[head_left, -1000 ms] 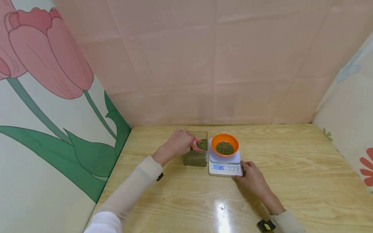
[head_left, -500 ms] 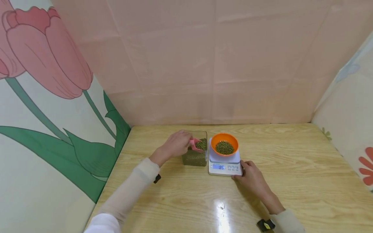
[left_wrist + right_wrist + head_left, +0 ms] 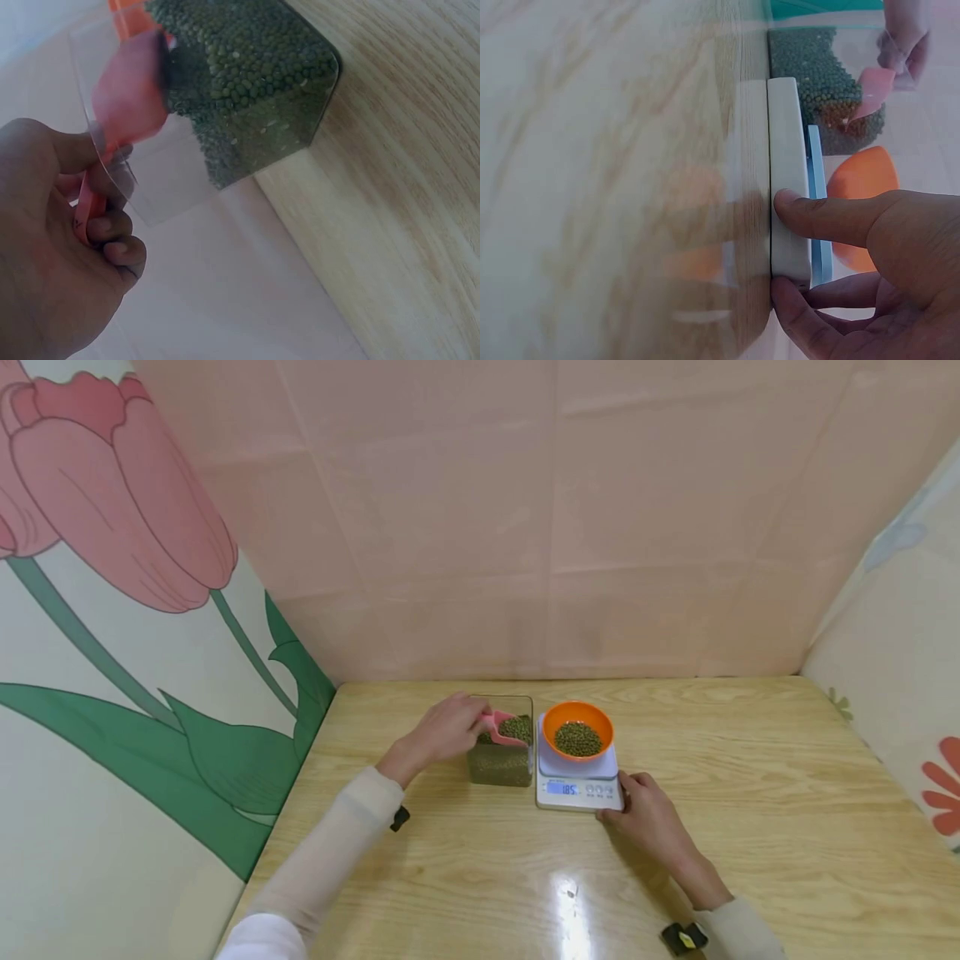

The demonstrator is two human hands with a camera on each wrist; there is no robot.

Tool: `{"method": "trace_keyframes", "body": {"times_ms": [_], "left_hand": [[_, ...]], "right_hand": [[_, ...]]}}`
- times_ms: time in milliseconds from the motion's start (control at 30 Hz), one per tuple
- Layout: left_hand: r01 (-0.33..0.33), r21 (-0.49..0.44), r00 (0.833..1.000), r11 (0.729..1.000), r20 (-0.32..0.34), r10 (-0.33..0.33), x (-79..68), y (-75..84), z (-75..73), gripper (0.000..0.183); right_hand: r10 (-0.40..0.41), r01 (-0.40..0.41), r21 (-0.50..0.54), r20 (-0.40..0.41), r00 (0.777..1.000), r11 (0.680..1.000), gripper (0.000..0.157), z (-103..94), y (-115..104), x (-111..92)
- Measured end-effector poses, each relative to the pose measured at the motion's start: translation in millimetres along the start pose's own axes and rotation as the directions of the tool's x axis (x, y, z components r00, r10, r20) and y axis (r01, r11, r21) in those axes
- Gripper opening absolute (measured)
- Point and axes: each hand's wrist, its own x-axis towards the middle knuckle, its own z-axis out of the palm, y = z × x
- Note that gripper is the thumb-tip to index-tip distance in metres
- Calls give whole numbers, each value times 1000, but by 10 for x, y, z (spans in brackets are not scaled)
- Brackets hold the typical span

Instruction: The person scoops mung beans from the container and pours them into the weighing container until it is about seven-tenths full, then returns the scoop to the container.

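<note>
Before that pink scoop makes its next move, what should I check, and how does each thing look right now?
1. Scoop in hand: ok. The left hand grips the pink scoop by its handle.
2. Scoop loaded: cannot tell. Green beans show at its mouth, but they may lie behind it.
3. Container upright: ok. The clear container stands beside the scale.
4. Scale held: ok. The right hand pinches its near right corner.
5. Bowl on the scale: ok. The orange bowl sits there, part-filled with beans.
6. Reading: cannot tell. The display seems to show 185; any decimal point is unclear.
</note>
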Motion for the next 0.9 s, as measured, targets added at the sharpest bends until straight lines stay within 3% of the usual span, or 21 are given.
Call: {"method": "trace_keyframes", "body": {"times_ms": [600, 900], "left_hand": [[39, -46, 999, 998, -4, -40, -61, -71, 19, 27], [31, -78, 998, 996, -44, -35, -85, -78, -22, 20]], "right_hand": [[-8, 8, -10, -11, 1000, 1000, 80, 34, 29, 6], [-10, 10, -5, -15, 1000, 1000, 83, 21, 26, 15]]}}
